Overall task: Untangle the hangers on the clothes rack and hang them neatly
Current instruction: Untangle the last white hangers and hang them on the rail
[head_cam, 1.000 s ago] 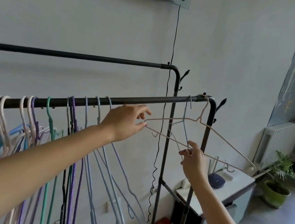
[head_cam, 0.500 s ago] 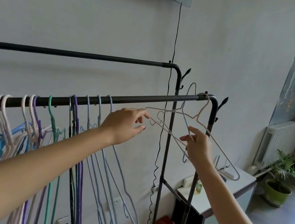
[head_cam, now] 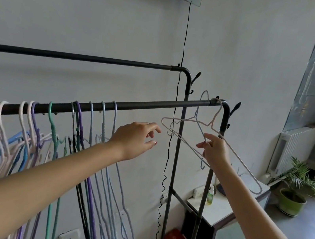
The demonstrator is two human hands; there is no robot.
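Observation:
A black clothes rack has a near rail (head_cam: 150, 104) and a far rail (head_cam: 79, 57). Several hangers in blue, pink, purple and teal (head_cam: 52, 122) hang bunched along the left half of the near rail. At the rail's right end, a pale pink wire hanger (head_cam: 236, 155) is hooked over the rail, tangled with a light blue wire hanger (head_cam: 198, 115) whose hook stands above the rail. My right hand (head_cam: 214, 153) pinches the wires where they cross. My left hand (head_cam: 134, 137) hovers with loosely spread fingers just left of the hangers' left tips, holding nothing.
A black cable (head_cam: 178, 81) runs down the wall behind the rack. A white cabinet (head_cam: 220, 211) with a green bottle (head_cam: 210, 195) stands behind the rack's right post. A potted plant (head_cam: 294, 190) and a radiator (head_cam: 291, 150) are at the right.
My right hand has lifted the blue hanger so its hook rose off the rail and above it. My left hand let go of the hangers' left tips and drew back a little.

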